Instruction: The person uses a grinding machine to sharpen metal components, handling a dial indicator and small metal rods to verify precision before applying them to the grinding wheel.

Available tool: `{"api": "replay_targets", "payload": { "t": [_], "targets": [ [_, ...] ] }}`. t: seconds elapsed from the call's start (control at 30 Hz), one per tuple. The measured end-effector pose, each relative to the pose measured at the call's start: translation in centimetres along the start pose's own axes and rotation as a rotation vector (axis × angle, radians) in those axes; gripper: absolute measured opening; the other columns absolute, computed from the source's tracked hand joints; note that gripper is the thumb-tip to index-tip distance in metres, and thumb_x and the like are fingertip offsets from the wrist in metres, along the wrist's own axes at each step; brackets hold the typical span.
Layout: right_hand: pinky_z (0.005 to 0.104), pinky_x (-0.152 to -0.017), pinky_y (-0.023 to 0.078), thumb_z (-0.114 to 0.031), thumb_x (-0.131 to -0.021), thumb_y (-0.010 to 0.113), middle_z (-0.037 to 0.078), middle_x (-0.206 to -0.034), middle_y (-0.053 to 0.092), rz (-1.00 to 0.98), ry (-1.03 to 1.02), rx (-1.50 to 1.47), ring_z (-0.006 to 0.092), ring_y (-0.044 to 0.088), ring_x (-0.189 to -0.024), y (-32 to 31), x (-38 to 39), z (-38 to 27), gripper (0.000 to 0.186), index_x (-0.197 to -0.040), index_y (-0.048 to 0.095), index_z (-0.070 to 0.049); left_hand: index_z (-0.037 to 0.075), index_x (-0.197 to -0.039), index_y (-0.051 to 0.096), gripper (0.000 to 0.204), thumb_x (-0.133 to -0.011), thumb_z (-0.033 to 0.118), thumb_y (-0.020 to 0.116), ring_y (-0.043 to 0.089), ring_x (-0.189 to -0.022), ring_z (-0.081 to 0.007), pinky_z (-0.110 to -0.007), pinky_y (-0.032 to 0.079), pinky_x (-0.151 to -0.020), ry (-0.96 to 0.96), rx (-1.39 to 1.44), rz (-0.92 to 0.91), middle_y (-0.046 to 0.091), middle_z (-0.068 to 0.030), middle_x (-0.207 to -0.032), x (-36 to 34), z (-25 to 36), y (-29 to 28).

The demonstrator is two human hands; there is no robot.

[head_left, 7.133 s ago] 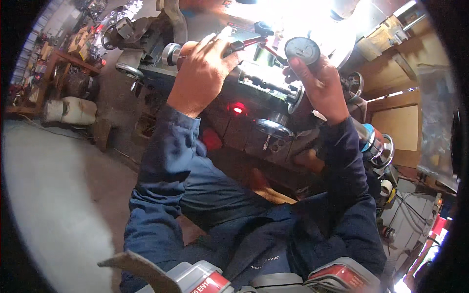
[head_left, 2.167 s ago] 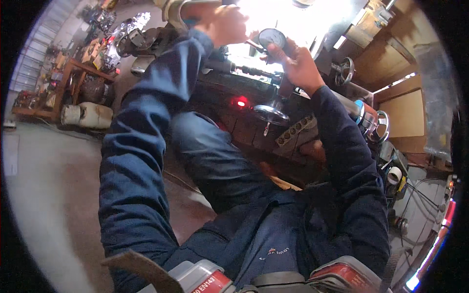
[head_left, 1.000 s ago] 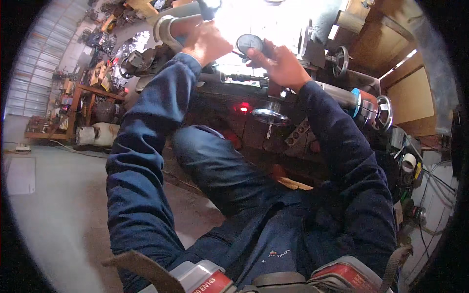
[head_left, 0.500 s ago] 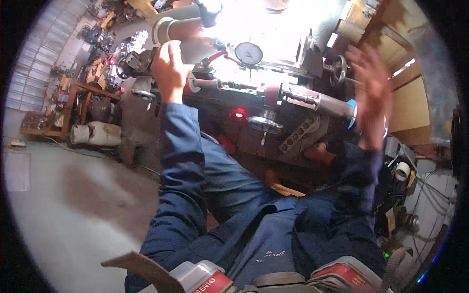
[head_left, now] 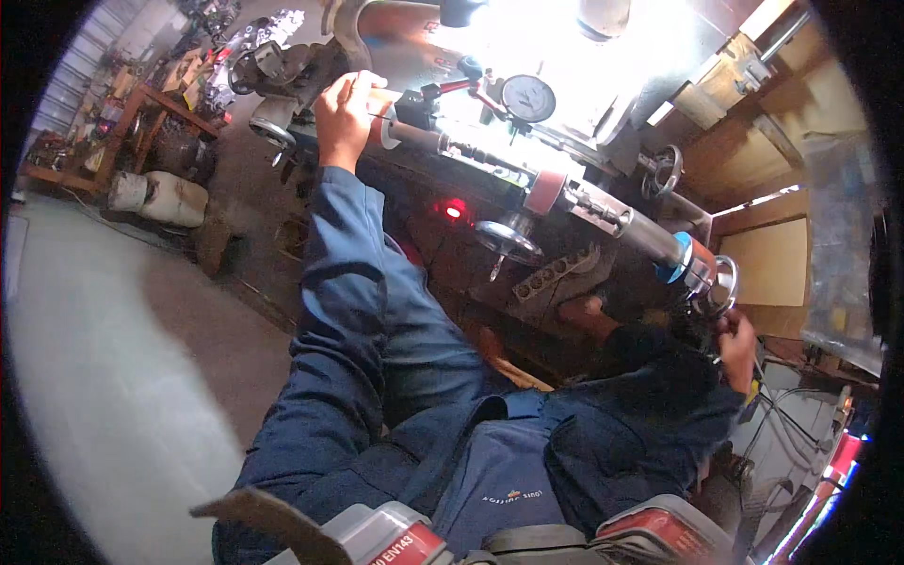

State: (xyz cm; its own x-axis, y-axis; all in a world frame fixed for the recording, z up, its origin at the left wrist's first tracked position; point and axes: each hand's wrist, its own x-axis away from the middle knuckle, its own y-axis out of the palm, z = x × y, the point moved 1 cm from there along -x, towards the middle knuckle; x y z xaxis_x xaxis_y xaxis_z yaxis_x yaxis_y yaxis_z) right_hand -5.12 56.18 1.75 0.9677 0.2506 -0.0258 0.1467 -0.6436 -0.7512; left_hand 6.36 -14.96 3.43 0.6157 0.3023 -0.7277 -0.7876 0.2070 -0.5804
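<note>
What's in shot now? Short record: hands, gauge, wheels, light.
Left hand: at left end of the machine; grip unclear
Right hand: just below the right-end handwheel; contact unclear
Dial gauge: on a red jointed arm; no hand on it
Front handwheel: silver, no hand on it
Red light: glowing, left of front handwheel

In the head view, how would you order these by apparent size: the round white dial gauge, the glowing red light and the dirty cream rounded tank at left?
Largest to smallest:
1. Cream tank
2. Dial gauge
3. Red light
</note>
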Motion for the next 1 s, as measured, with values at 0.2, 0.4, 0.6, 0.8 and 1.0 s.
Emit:
{"api": "replay_targets", "payload": {
  "t": [0.2,0.4,0.6,0.8,1.0],
  "targets": [
    [0.0302,-0.072,0.047,-0.021,-0.099,0.058,0.001,-0.089,0.064,0.145,-0.106,-0.07,0.0115,0.056,-0.081,1.8,-5.7,-3.1,0.022,-0.104,0.065,-0.001,0.008,-0.092,0.07,0.018,-0.088,0.011,0.053,0.069,-0.083,-0.0277,-0.036,0.056,-0.076,-0.022,0.043,-0.01,0.07,-0.0113,-0.094,0.5,-0.7,0.0],
    [0.0308,-0.071,0.047,-0.024,-0.097,0.062,0.002,-0.087,0.064,-0.171,0.102,0.023,0.0099,0.055,-0.079,0.2,-0.3,-1.0,0.024,-0.094,0.063,0.0,0.003,-0.089,0.071,0.022,-0.09,0.011,0.051,0.069,-0.083,-0.0257,-0.035,0.054,-0.077,-0.119,0.152,0.02,0.071,-0.0115,-0.091,0.4,-1.0,-0.8],
    [0.0342,-0.088,0.048,-0.028,-0.098,0.056,0.014,-0.107,0.07,0.218,-0.137,-0.156,0.0234,0.064,-0.098,3.1,-4.5,-1.5,0.033,-0.115,0.068,-0.002,0.004,-0.099,0.074,0.021,-0.089,0.021,0.067,0.07,-0.085,-0.0199,-0.031,0.056,-0.076,0.5,-0.09,0.083,0.073,-0.0082,-0.103,-0.8,-0.9,1.3],
    [0.0447,-0.095,0.045,-0.024,-0.092,0.064,0.025,-0.122,0.06,0.249,-0.055,-0.204,0.0416,0.055,-0.114,5.5,3.7,-5.5,0.039,-0.126,0.062,-0.006,0.003,-0.128,0.063,0.036,-0.103,0.022,0.047,0.064,-0.111,-0.0245,-0.035,0.048,-0.097,-0.531,0.604,-0.197,0.066,-0.0156,-0.125,1.3,-8.4,-0.4],
    [0.0437,-0.114,0.031,-0.037,-0.098,0.057,0.024,-0.147,0.043,0.432,0.251,0.028,0.0418,0.032,-0.142,3.7,13.9,-1.0,0.064,-0.148,0.038,-0.003,0.0,-0.109,0.071,0.042,-0.094,0.038,0.06,0.066,-0.101,-0.0323,-0.04,0.051,-0.089,-0.512,-0.321,0.17,0.07,-0.0195,-0.111,6.2,1.1,-3.6]
  ]
}}
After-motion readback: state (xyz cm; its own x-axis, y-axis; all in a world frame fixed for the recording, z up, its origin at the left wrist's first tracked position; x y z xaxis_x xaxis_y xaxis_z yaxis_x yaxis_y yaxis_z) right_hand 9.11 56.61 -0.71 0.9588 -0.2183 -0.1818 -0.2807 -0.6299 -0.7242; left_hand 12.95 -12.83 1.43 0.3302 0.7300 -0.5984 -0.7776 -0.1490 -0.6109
